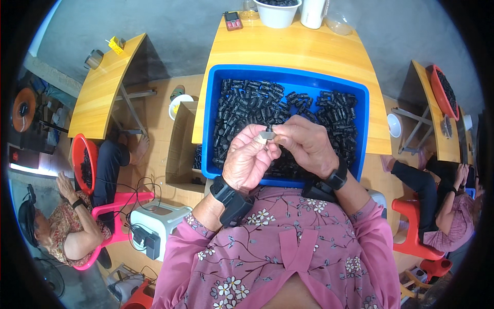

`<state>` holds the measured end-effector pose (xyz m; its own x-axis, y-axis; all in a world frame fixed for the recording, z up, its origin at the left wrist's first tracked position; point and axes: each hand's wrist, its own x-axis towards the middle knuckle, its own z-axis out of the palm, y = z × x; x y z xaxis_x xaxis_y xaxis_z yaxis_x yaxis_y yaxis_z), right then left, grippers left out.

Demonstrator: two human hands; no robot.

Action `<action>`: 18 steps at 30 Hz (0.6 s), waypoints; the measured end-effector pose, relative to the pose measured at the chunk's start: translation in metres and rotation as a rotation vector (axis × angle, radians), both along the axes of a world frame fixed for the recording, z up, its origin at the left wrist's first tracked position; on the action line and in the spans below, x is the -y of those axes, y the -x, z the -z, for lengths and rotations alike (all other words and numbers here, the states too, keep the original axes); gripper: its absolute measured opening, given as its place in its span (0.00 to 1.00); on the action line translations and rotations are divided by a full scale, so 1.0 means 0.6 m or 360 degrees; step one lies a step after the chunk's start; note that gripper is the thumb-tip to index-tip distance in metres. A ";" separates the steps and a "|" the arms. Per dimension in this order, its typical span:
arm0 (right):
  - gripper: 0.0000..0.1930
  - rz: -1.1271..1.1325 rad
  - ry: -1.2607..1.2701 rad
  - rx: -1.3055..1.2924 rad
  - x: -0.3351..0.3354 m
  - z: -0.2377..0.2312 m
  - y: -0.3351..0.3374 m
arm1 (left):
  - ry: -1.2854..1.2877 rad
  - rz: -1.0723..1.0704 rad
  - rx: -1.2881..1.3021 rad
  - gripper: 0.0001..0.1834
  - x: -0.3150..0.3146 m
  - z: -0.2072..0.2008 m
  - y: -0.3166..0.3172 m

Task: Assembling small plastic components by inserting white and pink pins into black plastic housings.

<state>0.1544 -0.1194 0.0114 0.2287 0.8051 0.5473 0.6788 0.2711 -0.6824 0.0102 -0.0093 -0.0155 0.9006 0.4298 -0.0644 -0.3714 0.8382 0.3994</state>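
Two hands, left (248, 160) and right (307, 144), together pinching one small grey part (267, 135) above one blue bin (211, 110).

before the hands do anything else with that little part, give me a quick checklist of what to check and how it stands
1. Small black and grey part pinched between both hands: ok.
2. Left hand has a fingertip grip on the part: ok.
3. Right hand meets it from the other side: ok.
4. Part held above the blue bin, so a drop would probably land among the black plastic pieces: ok.
5. Whether the part's two pieces are fully seated: cannot tell, fingers cover it.
6. Wooden table edge clear of the wrists: ok.
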 end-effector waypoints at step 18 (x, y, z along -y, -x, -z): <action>0.10 0.0203 0.0116 -0.0427 0.007 -0.012 0.001 | 0.0108 0.0161 0.0128 0.08 -0.003 0.004 0.001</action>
